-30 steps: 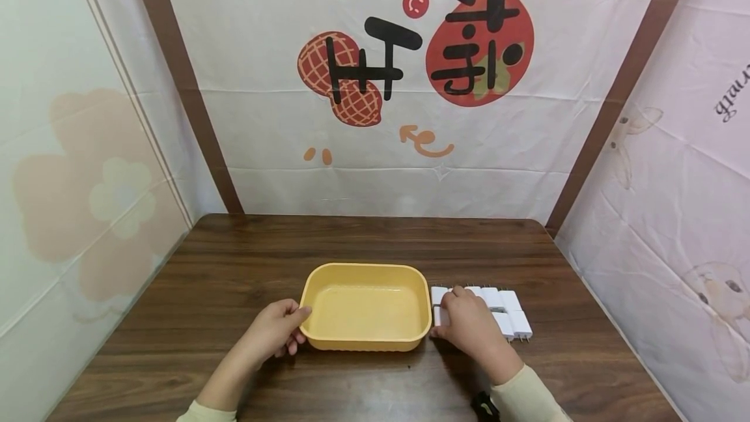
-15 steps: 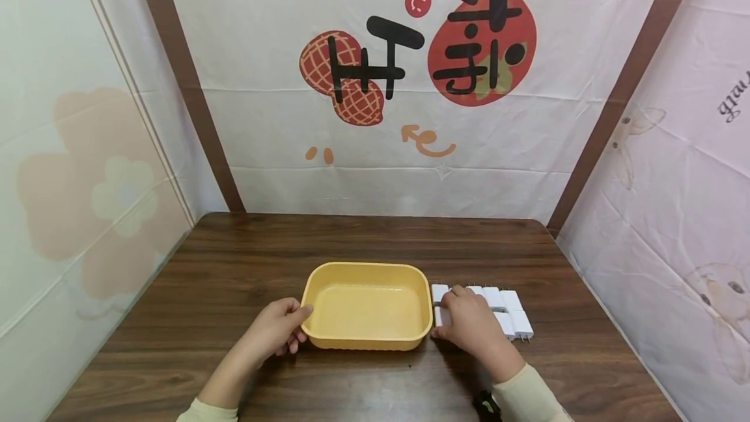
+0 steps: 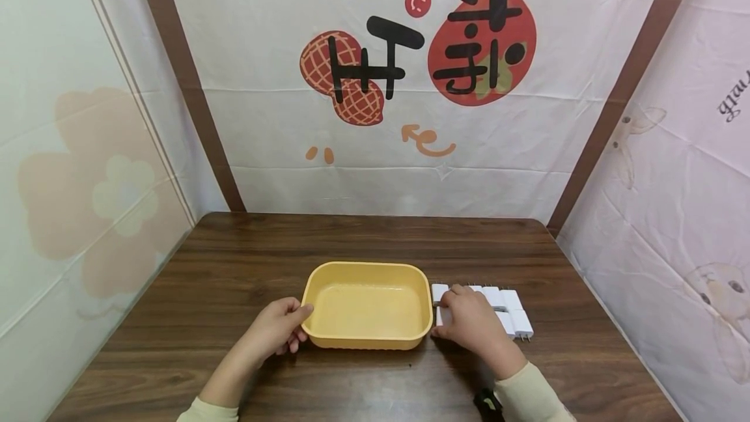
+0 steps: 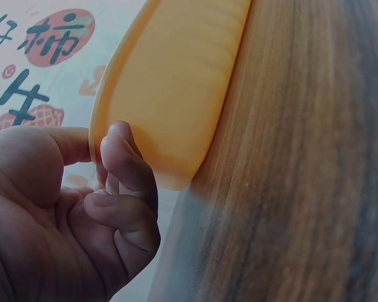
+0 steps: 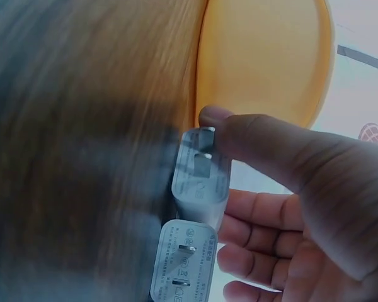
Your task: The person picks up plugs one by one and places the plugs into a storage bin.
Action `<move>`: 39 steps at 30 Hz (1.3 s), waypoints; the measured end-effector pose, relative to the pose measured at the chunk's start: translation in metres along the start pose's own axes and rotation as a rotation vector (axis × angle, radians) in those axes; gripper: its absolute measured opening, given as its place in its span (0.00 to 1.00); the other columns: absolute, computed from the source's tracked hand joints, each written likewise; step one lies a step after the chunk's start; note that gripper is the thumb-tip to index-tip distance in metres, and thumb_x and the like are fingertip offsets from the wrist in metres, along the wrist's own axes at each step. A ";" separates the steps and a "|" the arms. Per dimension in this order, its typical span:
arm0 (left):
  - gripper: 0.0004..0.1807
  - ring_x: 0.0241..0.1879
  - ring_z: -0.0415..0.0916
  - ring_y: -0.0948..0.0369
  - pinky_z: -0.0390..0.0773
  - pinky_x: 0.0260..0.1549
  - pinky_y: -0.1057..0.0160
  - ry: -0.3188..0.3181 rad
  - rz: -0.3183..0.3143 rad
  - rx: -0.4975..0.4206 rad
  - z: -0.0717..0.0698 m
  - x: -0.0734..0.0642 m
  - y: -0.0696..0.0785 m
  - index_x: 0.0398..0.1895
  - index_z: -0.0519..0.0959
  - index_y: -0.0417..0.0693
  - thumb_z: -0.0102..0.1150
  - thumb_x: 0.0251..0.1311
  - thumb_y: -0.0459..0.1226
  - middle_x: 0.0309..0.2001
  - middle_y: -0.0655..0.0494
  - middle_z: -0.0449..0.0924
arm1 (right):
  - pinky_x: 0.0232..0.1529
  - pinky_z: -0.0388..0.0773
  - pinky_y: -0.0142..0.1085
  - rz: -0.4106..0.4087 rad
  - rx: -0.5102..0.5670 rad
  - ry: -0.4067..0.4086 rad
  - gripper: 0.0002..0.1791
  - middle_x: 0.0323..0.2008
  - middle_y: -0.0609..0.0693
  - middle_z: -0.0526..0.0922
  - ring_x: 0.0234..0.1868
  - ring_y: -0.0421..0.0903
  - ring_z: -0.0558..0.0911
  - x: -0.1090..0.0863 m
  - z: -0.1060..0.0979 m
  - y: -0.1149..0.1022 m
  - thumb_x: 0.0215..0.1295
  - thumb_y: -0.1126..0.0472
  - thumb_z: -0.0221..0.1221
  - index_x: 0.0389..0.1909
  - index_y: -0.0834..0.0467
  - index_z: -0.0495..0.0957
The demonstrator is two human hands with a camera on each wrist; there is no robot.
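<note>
A yellow rectangular plastic tray (image 3: 368, 344) with rounded corners sits on the table, nothing inside it. My left hand (image 3: 275, 327) pinches its left rim, thumb over the edge and fingers below, as the left wrist view confirms on the tray's wall (image 4: 170, 82). Just right of the tray, my right hand (image 3: 473, 325) covers part of two rows of white plug chargers (image 3: 521, 323). In the right wrist view its thumb and fingers hold one charger (image 5: 198, 179) with metal prongs facing the camera; another charger (image 5: 186, 261) lies beside it. The hand hides several chargers from above.
The dark wood-grain table (image 3: 375, 239) extends around the tray. Printed white cloth walls (image 3: 281, 187) stand at the back and both sides. A black strap-like item (image 3: 487, 404) lies by the right sleeve (image 3: 533, 393).
The gap between the two rows beside the right hand has widened a little, as the near left charger shifts slightly toward me. The left hand and tray stay still.
</note>
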State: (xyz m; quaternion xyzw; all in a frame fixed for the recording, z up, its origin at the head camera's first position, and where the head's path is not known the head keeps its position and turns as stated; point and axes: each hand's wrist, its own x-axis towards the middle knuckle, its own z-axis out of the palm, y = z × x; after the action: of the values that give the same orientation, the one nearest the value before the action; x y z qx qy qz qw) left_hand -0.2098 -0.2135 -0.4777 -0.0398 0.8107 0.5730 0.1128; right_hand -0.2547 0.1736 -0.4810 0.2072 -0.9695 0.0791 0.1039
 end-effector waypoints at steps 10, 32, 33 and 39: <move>0.19 0.16 0.73 0.61 0.65 0.13 0.68 -0.015 -0.015 -0.006 0.004 -0.006 -0.003 0.41 0.74 0.38 0.55 0.75 0.48 0.23 0.51 0.79 | 0.41 0.78 0.46 -0.003 0.007 0.003 0.28 0.30 0.44 0.75 0.34 0.46 0.78 -0.005 -0.007 -0.002 0.40 0.38 0.79 0.33 0.53 0.82; 0.19 0.17 0.73 0.61 0.64 0.13 0.69 -0.015 0.005 -0.003 -0.001 -0.008 0.001 0.42 0.74 0.38 0.54 0.76 0.47 0.24 0.51 0.78 | 0.47 0.78 0.47 -0.021 0.021 0.076 0.28 0.34 0.44 0.79 0.39 0.48 0.80 0.004 -0.061 -0.014 0.42 0.37 0.79 0.34 0.53 0.82; 0.19 0.17 0.72 0.61 0.64 0.13 0.69 -0.014 0.006 -0.004 0.000 -0.007 0.001 0.42 0.74 0.38 0.54 0.76 0.48 0.24 0.51 0.78 | 0.47 0.78 0.46 -0.028 0.025 0.078 0.28 0.35 0.44 0.79 0.39 0.47 0.80 0.006 -0.062 -0.016 0.42 0.38 0.79 0.34 0.53 0.82; 0.19 0.17 0.72 0.61 0.63 0.13 0.69 -0.008 0.010 -0.010 0.002 -0.004 0.001 0.43 0.74 0.37 0.54 0.76 0.48 0.24 0.51 0.78 | 0.41 0.77 0.42 -0.056 0.051 0.069 0.25 0.34 0.43 0.79 0.36 0.45 0.79 0.013 -0.063 -0.027 0.43 0.39 0.79 0.33 0.52 0.82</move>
State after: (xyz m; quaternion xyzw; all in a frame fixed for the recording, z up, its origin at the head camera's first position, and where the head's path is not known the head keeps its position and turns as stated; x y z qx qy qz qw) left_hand -0.2055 -0.2117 -0.4761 -0.0342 0.8075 0.5779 0.1130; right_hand -0.2441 0.1563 -0.4145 0.2338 -0.9570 0.1078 0.1339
